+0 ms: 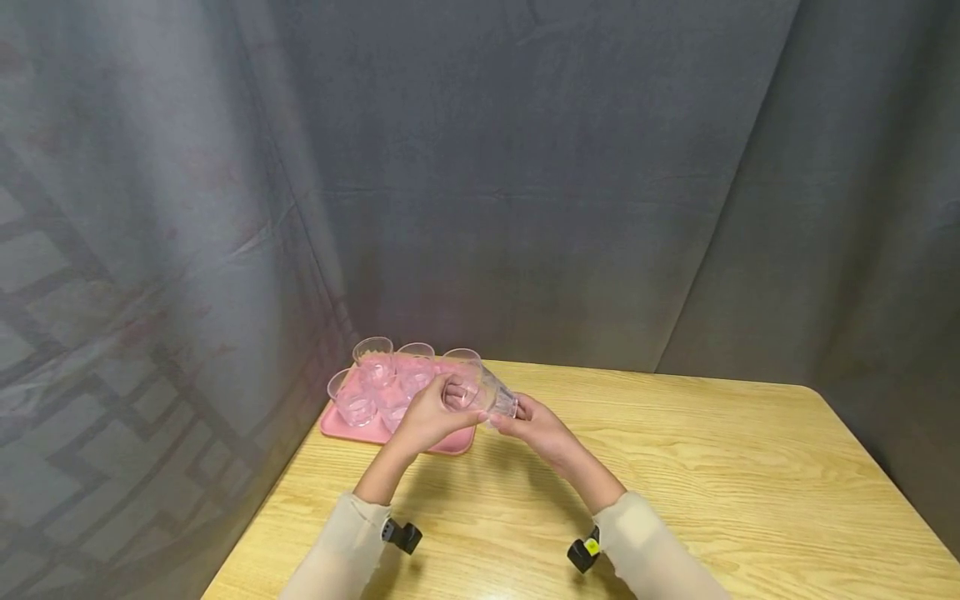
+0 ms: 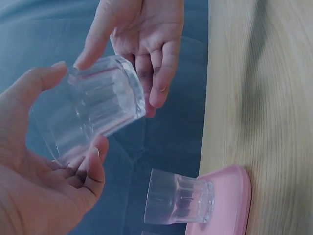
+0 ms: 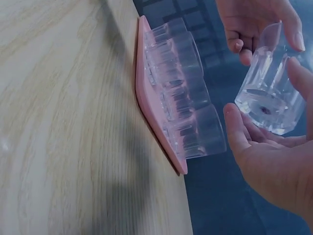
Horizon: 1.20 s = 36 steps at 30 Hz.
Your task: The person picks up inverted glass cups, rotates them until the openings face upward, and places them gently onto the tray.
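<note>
Both hands hold one clear drinking glass (image 2: 105, 100) in the air, tipped on its side, with a faceted lower half and a thick base. My left hand (image 1: 427, 423) grips the rim end, thumb on one side and fingers curled beneath. At the base end, my right hand (image 1: 543, 432) has its thumb on the glass wall and its fingers around the bottom, as the right wrist view shows. Beside and behind the hands lies a pink tray (image 1: 450, 447). Several matching glasses stand upright on it, among them a front-left glass (image 1: 356, 407).
A light wood table (image 1: 675, 475) stretches to the right of the tray. Grey curtains (image 1: 525, 183) hang behind the table and along its left side. Each wrist wears a small black camera, such as the left wrist camera (image 1: 402, 536).
</note>
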Tool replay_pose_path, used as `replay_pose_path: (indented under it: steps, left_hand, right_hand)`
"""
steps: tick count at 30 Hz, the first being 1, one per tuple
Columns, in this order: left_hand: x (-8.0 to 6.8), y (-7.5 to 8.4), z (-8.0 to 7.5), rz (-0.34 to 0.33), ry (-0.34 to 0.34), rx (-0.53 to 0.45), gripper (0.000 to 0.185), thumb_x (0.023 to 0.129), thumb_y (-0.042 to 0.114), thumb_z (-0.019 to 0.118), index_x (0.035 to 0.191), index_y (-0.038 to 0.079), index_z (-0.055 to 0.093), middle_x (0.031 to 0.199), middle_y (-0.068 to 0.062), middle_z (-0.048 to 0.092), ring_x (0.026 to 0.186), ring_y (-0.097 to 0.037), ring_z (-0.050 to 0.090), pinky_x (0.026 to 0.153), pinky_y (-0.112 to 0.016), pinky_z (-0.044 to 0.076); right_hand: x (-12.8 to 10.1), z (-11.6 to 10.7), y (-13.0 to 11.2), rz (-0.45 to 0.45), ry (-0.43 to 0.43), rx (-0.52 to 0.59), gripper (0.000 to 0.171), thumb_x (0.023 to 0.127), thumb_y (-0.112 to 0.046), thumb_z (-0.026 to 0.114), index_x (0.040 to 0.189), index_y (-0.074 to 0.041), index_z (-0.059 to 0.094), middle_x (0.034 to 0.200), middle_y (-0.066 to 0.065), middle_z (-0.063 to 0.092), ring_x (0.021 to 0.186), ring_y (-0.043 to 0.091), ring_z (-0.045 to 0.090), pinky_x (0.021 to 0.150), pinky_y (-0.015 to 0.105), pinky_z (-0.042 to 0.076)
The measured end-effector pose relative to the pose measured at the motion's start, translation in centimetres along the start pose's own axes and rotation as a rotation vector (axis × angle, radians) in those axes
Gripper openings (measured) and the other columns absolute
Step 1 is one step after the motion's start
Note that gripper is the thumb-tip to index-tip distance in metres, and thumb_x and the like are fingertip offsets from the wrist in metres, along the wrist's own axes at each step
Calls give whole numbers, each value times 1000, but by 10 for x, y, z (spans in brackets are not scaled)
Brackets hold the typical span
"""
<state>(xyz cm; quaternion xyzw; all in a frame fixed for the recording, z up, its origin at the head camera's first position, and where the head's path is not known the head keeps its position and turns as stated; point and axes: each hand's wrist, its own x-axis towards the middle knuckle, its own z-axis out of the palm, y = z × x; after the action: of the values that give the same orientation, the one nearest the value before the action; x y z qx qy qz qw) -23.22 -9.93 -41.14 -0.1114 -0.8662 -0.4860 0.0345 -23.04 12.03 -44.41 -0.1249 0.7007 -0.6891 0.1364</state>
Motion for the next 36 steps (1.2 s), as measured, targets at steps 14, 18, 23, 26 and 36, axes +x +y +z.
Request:
replay_pose_path:
  steps: [14, 18, 23, 26, 36]
  left_hand:
    - [-2, -9, -6, -50, 43, 95, 93, 70, 44, 89, 140, -2, 50, 126, -16, 65, 117, -33, 61, 98, -50, 51]
    - [-3, -11, -6, -81, 58, 130, 99, 70, 45, 89, 145, -4, 45, 126, -15, 65, 117, -34, 61, 98, -51, 50]
    - [-3, -16, -7, -107, 100, 191, 95, 71, 46, 88, 143, -2, 47, 122, -14, 66, 111, -33, 63, 93, -50, 52]
    - [-3, -18, -7, -105, 116, 228, 94, 72, 45, 88, 142, -4, 48, 123, -17, 65, 110, -35, 63, 92, -52, 52]
    - [-3, -24, -2, -98, 169, 342, 93, 71, 43, 88, 139, -8, 49, 127, -26, 63, 113, -45, 63, 93, -56, 52]
  right_hand:
    - [14, 12, 8, 48, 37, -137, 60, 94, -30, 73, 141, 2, 52, 122, 14, 67, 108, 21, 65, 102, 48, 50]
    - [20, 15, 13, 58, 53, -200, 56, 95, -27, 73, 138, 3, 55, 115, 13, 68, 103, 25, 67, 99, 50, 52]
    - [26, 18, 19, 55, 41, -268, 46, 99, -23, 66, 134, 5, 58, 114, 20, 68, 106, 38, 67, 95, 50, 54]
    - [32, 20, 24, 64, 32, -283, 43, 100, -26, 65, 131, 4, 60, 116, 24, 68, 105, 39, 67, 94, 49, 55]
    - [47, 31, 32, 55, 35, -489, 28, 98, -26, 64, 112, -1, 68, 86, 7, 68, 76, 18, 63, 61, 26, 48]
